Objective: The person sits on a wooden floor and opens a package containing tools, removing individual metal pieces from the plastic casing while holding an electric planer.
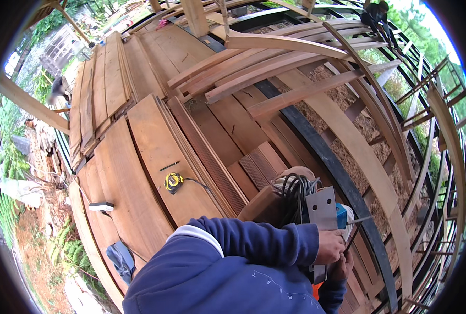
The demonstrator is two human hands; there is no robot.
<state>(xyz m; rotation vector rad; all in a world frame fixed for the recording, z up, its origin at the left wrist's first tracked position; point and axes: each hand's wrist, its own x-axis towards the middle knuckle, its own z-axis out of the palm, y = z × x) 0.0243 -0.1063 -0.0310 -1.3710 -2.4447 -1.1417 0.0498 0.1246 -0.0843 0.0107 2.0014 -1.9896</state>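
Against blue tool (341, 214): left grip (330, 247) (curled)

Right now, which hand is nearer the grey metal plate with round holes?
Left. In the view, the left hand is just below the grey metal plate; the right hand is lower still, farther from it.

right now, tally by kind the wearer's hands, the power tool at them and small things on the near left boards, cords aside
Hands (left hand, right hand): 2
Power tool: 1
Tape measure: 1
Thin dark stick: 1
White-and-black box: 1
Blue-grey item, kind unclear: 1
Total: 7
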